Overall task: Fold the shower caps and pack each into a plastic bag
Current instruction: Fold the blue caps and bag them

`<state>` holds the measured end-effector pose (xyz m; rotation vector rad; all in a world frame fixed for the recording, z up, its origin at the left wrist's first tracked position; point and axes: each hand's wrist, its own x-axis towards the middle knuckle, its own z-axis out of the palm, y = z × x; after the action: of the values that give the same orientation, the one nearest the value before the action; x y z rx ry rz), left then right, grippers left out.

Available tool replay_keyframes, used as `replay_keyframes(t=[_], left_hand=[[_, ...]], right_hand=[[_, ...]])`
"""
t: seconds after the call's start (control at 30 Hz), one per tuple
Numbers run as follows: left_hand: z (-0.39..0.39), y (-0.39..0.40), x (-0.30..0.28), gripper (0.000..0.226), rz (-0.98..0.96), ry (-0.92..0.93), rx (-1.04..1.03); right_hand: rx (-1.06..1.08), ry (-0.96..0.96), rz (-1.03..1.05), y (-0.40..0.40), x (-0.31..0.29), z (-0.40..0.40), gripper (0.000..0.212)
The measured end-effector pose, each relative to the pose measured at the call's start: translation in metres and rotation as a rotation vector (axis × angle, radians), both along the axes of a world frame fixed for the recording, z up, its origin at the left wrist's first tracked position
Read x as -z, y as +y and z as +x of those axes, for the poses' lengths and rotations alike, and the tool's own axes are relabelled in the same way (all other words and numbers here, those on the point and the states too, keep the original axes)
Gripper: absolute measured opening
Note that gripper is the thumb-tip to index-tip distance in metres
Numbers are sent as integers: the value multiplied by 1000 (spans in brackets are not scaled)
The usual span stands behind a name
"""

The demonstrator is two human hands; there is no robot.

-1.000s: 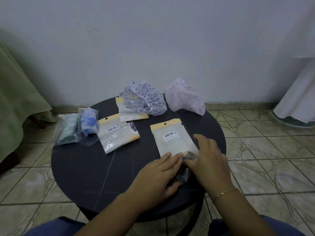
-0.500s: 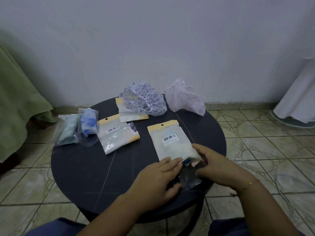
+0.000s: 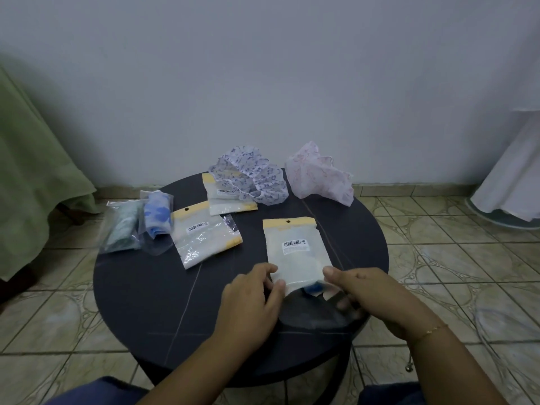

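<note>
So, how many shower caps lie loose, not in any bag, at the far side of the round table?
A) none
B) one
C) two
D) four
C: two loose caps lie at the far edge of the round table, the purple-patterned cap partly over a flat bag, and the pink cap to its right.

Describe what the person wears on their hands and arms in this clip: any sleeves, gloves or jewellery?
Both forearms are bare, with no sleeves or gloves in view. The left hand shows no rings, watch or band. The right hand has a thin gold-coloured chain bracelet at the wrist, from which a thin cord with a small bead hangs. Blue fabric, probably trousers, shows at the bottom edge.
</note>
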<state>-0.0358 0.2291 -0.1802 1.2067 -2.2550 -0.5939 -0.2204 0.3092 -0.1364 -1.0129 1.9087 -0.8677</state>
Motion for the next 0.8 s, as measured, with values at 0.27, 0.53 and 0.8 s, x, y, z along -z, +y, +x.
replay_keyframes(t=[0.27, 0.53, 0.8], left_hand=[[11, -2, -24, 35, 522, 536, 28], [43, -13, -37, 17, 608, 616, -69], [83, -49, -59, 16, 713, 985, -135]], right_hand=[[93, -142, -42, -9, -8, 20, 9], [144, -135, -287, -12, -50, 59, 15], [78, -163, -511, -53, -61, 107, 18]])
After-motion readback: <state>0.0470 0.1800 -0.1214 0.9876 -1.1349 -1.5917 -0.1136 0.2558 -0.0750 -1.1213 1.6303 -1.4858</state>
